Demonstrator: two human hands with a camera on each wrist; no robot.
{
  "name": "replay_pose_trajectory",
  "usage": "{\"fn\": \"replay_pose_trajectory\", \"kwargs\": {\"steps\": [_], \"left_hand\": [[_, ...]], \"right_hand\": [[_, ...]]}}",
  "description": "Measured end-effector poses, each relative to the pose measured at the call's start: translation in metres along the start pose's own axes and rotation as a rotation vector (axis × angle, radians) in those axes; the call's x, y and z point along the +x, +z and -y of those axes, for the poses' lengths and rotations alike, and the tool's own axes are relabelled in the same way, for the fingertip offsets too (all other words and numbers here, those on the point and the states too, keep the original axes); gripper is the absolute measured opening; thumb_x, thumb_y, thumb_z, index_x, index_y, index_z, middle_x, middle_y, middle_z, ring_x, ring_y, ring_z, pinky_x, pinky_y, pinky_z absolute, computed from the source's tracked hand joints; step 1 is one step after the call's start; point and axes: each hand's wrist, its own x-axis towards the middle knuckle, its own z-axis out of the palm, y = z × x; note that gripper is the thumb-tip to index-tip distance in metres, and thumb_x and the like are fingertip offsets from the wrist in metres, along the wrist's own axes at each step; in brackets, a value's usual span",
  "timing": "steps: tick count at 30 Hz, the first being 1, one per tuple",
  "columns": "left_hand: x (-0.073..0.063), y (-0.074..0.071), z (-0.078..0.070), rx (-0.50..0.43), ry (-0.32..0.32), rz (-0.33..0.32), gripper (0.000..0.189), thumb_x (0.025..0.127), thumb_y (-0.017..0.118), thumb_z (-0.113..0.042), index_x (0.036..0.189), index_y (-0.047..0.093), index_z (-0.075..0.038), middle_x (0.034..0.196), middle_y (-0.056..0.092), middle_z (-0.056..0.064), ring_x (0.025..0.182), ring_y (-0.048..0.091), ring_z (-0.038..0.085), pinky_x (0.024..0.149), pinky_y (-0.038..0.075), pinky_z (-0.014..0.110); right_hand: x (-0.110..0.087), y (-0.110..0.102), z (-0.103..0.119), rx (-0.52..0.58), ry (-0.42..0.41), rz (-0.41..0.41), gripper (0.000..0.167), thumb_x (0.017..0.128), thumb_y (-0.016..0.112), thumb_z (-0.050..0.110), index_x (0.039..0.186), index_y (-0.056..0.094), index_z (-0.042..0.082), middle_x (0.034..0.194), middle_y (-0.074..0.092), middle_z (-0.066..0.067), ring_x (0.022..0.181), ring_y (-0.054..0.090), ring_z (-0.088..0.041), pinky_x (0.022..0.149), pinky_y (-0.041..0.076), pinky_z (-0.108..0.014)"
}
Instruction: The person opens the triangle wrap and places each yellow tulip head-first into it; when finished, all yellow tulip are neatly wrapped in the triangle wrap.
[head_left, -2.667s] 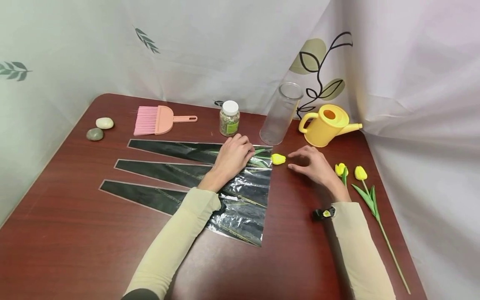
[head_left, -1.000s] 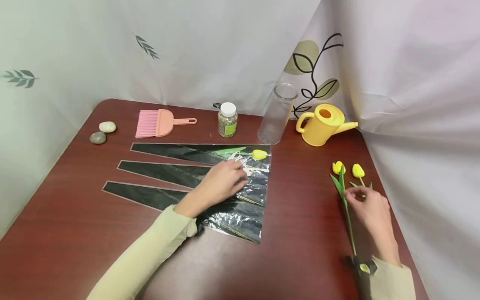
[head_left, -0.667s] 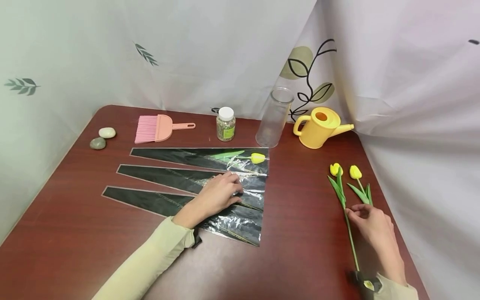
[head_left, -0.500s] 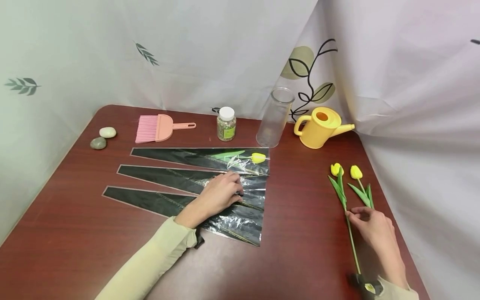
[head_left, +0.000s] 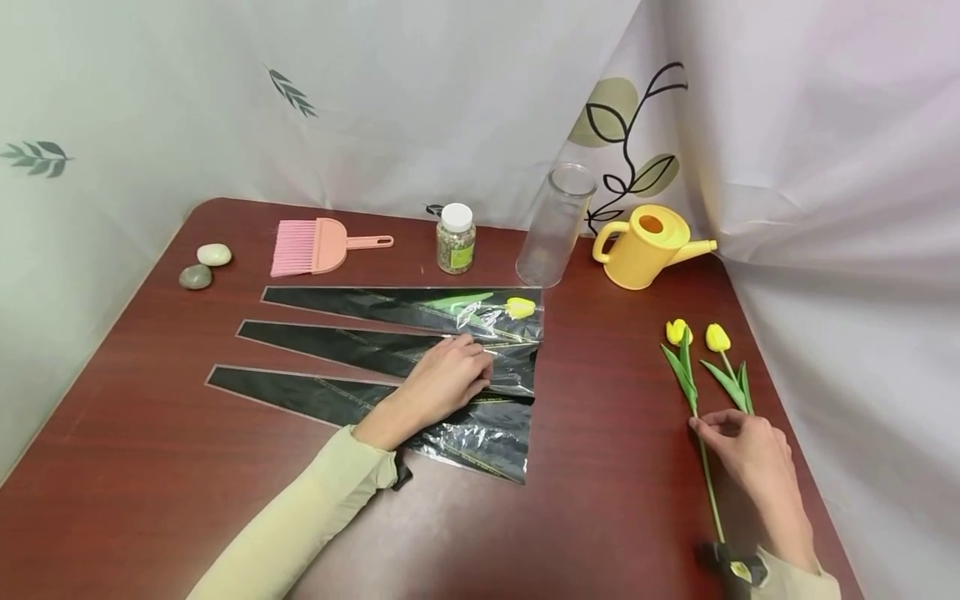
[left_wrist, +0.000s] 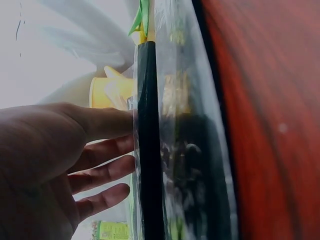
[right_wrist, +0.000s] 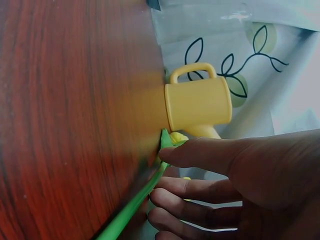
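My left hand [head_left: 442,379] lies over the middle of three dark, clear-fronted flower sleeves [head_left: 341,339]. In the left wrist view its fingertips [left_wrist: 117,169] touch the film from above, slightly bent. The front sleeve [head_left: 480,446] lies flat. Inside the back sleeve [head_left: 360,302] is a yellow tulip [head_left: 520,308]. At the right, my right hand [head_left: 750,454] pinches the stem of a second tulip [head_left: 678,332] below its leaves, with the flower lying on the table. A third tulip [head_left: 717,337] lies just beyond, its stem hidden by the hand.
Along the back stand a lidded jar of pebbles [head_left: 456,240], a clear glass vase [head_left: 557,233] and a yellow watering can [head_left: 648,250]. A pink brush [head_left: 322,246] and two stones [head_left: 197,277] lie at the left. A curtain [head_left: 825,208] borders the table's right edge.
The first tulip has gone fully into the back sleeve. My left hand has shifted to the middle sleeve, whose front edge has moved. My right hand has travelled right onto the second tulip's stem.
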Motion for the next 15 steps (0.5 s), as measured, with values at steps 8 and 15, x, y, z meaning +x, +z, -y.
{"fn": "replay_pose_trajectory", "kwargs": {"steps": [8,15], "left_hand": [[0.0027,0.0005,-0.0018,-0.096,-0.027,0.033,0.024,0.085,0.077,-0.017,0.106,0.067,-0.014,0.092,0.065,-0.005,0.091,0.055,0.017,0.085,0.045,0.035],[0.0060,0.0048,-0.0001,-0.115,-0.063,0.089,0.037,0.090,0.073,-0.028,0.123,0.067,-0.012,0.105,0.066,0.001,0.098,0.059,0.021,0.088,0.047,0.038]], "right_hand": [[0.0013,0.0016,-0.0011,0.019,-0.021,-0.025,0.027,0.087,0.072,0.035,0.089,0.076,0.009,0.083,0.071,-0.009,0.072,0.061,-0.035,0.055,0.038,-0.036],[0.0031,0.0038,-0.0018,0.024,-0.036,-0.039,0.022,0.087,0.073,0.030,0.088,0.076,0.009,0.080,0.071,-0.005,0.070,0.061,-0.031,0.056,0.038,-0.035]]}}
